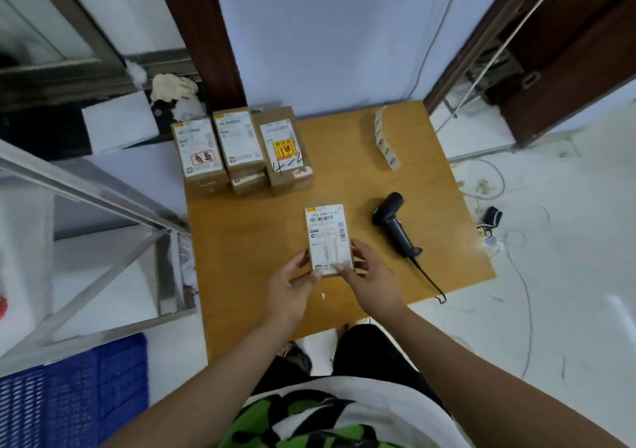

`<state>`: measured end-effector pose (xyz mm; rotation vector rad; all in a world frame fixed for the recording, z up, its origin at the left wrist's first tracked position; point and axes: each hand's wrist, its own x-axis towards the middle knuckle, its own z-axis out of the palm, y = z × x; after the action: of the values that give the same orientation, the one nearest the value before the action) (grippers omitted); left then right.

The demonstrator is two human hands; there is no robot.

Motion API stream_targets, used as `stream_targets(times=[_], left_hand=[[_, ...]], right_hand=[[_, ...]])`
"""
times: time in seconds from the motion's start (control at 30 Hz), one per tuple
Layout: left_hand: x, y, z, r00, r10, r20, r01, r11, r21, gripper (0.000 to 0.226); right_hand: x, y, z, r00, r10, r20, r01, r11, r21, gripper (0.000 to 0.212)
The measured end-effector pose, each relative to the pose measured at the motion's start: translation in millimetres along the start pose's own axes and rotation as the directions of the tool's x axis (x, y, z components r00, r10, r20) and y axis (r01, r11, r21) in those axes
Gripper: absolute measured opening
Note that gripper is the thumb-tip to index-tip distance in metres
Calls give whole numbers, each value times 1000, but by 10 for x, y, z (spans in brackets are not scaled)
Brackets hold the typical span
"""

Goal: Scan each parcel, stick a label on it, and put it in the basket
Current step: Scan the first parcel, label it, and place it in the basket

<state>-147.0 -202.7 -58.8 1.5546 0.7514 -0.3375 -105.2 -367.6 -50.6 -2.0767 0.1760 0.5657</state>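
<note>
Left hand: fingers curled on near-left edge of parcel. Right hand: fingers closed on its near-right edge. Parcel: label up, table centre. Scanner: lying right of parcel, apart. Label strip: far right. Boxes: far left, stacked. Basket: blue, on floor, near left.

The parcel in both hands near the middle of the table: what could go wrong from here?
1. The left hand and right hand hold the parcel only at its near end, so it might tip or slip.
2. The barcode scanner has a cable hanging over the table edge; a reaching arm could snag it.
3. The label strip lies at the far side, so reaching for it could brush the scanner.
</note>
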Motion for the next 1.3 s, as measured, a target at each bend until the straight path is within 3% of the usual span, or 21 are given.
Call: stream_targets(times=[0.27,0.63,0.7,0.8,0.87,0.93,1.03,1.17,1.23,1.3], left_hand=[[158,-311,631,993,-80,-88,86,994,65,57],[318,-443,993,970,-44,-239,82,985,153,61],[372,-474,995,965,-64,-254,111,978,174,69],[433,-502,982,957,-102,-270,163,963,214,76],[456,-510,980,953,-127,-275,195,952,236,77],[476,-514,990,953,-137,-270,209,943,259,76],[507,-487,1005,948,-176,-266,245,937,251,76],[514,-446,992,951,-188,-247,252,931,264,70],[484,-433,997,958,-168,-233,235,925,299,63],[464,-441,1002,965,-137,-223,208,919,335,56]], right_hand=[[283,543,-168,995,51,85,-46,997,-65,55],[665,898,-226,983,6,185,11,996,-90,57],[711,890,-317,996,-37,86,47,993,-110,57],[860,866,-529,960,-140,-242,68,957,-282,65],[1028,825,-645,955,-29,-295,-83,929,-362,82],[1186,805,-727,966,124,-226,-216,870,-444,90],[1316,873,-799,979,186,-89,-206,848,-489,77],[1265,841,-869,992,100,-76,-124,873,-472,50],[1173,728,-888,989,115,-91,-139,932,-336,34],[1057,561,-873,979,190,-69,-193,980,-46,24]])
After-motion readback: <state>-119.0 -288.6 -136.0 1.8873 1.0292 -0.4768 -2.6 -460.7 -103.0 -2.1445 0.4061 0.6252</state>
